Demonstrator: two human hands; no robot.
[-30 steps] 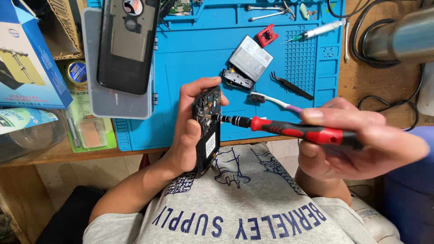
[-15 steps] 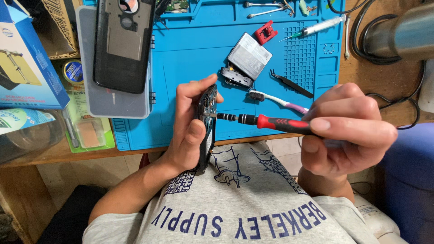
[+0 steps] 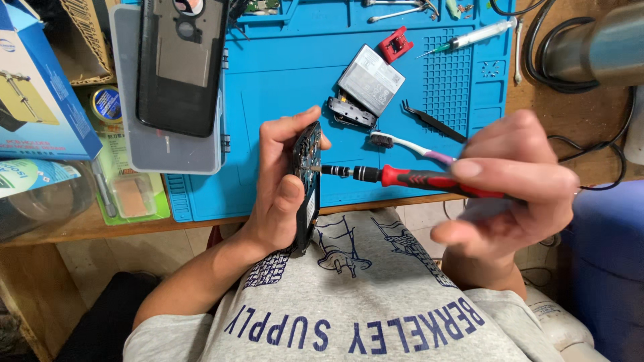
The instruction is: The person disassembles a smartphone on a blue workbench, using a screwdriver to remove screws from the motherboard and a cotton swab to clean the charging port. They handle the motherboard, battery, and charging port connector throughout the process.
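Two hands work just near of the blue mat [image 3: 282, 80] on the bench. The left hand [image 3: 278, 191] has its fingers wrapped around an opened phone [image 3: 307, 181], held on edge above the lap. The right hand [image 3: 513, 181] pinches a red-handled screwdriver [image 3: 409, 178], tip touching the phone's inner face. Keeping the shaft square to the screw and the phone braced should prevent slipping.
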